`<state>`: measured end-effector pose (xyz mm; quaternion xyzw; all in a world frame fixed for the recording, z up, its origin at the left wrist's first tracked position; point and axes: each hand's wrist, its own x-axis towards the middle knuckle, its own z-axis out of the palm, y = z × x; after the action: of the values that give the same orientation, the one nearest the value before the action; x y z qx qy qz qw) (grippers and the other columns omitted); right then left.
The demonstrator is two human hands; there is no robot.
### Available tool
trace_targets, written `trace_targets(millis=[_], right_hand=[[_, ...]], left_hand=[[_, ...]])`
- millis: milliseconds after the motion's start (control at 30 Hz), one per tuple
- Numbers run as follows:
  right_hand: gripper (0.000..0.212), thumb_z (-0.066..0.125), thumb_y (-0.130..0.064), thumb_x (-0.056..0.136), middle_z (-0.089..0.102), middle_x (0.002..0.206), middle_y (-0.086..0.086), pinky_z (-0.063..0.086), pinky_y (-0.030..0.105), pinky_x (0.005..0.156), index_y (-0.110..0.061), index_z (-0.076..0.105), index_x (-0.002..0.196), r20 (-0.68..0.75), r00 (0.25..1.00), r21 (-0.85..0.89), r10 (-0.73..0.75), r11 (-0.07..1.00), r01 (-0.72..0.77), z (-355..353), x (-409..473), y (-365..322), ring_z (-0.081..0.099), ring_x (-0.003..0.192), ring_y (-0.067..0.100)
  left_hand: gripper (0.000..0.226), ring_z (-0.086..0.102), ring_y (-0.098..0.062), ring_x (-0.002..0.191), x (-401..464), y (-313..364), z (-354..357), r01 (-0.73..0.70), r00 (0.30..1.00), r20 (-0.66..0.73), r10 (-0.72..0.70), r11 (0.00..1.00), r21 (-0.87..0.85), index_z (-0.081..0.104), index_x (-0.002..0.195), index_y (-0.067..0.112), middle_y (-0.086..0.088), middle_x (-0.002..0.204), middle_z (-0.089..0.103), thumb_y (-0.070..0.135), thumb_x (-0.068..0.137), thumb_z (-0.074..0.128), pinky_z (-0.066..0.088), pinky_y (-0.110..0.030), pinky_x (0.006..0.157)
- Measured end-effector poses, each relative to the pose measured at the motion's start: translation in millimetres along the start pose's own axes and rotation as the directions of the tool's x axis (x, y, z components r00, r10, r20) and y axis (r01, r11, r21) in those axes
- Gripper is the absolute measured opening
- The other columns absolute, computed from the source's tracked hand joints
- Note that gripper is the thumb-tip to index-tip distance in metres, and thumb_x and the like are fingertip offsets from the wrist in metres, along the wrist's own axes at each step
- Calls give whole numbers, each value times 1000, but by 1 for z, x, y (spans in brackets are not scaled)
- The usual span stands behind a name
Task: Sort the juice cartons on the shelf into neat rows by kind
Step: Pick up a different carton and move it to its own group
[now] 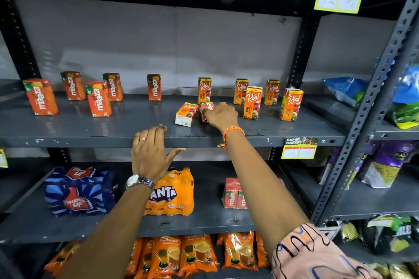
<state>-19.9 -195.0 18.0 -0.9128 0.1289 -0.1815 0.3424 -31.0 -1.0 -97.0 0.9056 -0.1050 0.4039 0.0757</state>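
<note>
right hand [221, 115] closes on a stray maaza carton [207, 106] among the real cartons

the carton lies tipped on the shelf [90, 129], just beside a toppled real carton [186, 113], likely gripped to carry it left to the standing maaza group [97, 98]; the upright real cartons [252, 102] stand to the right. left hand [150, 154], fingers spread and empty, rests on the near shelf edge, seemingly to steady the reach.
</note>
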Motion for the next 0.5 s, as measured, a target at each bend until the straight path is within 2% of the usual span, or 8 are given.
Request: trace_targets(millis=[67,267,400,500], right_hand=[[59,64,-52,82,63,128,22,48,44,98,-5,64,118,-3,1000,-16,19,1000,-19,3,-3,-6,55,121,41],[49,84,-36,69,71,113,15,56,38,88,-6,70,105,-51,996,119,75,991,-68,5,-4,-15,68,106,33],[19,75,-23,74,74,94,16,60,37,79,-8,65,73,-64,989,287,130,952,-107,1,1,-9,72,92,32],[19,71,-22,66,74,88,17,63,48,77,-4,67,72,-53,977,447,207,880,-162,3,8,2,73,84,33]], left_hand=[[79,60,-28,111,0,0,0,-2,1000,0,2,1000,0,57,121,12,-7,121,65,79,82,42,41,-45,99],[81,60,-28,108,0,0,-1,-7,1000,0,7,1000,7,57,122,11,-7,117,65,79,82,40,42,-44,98],[79,60,-29,108,0,0,-2,-7,1000,-5,7,1000,-3,56,121,11,-8,117,65,78,82,42,42,-45,99],[79,60,-29,107,-1,1,-2,-6,1000,-4,6,1000,-7,57,121,11,-8,116,65,78,82,43,43,-45,99]])
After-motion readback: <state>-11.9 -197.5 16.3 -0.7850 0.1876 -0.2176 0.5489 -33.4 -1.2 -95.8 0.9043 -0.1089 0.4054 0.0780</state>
